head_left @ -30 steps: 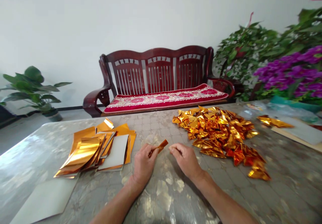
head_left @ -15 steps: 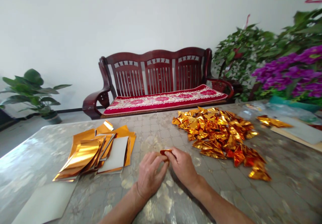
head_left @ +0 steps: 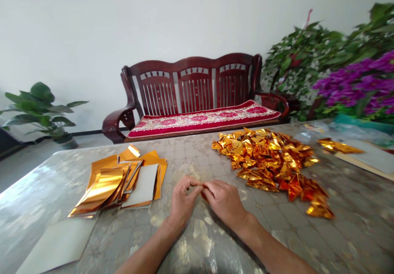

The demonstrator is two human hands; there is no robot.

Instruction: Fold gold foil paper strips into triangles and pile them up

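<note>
My left hand [head_left: 183, 202] and my right hand [head_left: 223, 202] meet at the middle of the table, fingertips pinching a small folded piece of gold foil [head_left: 204, 196]. The fingers hide most of that piece, and only a sliver of orange shows. To the right of my right hand lies a heap of folded gold foil triangles [head_left: 267, 159], a short way from my knuckles. Left of my left hand sits a loose stack of flat gold foil sheets [head_left: 104, 185], with a white card [head_left: 143, 185] on top.
A grey card [head_left: 58, 241] lies at the near left of the marbled, glossy tabletop [head_left: 197, 241]. Several more foil pieces [head_left: 338, 146] lie on a board at the far right. Behind the table stand a wooden bench [head_left: 197, 89] and potted plants with purple flowers [head_left: 357, 83].
My hands have closed together around the foil piece, which was held out in my left hand's fingers a second ago. It is now almost hidden between my fingertips.
</note>
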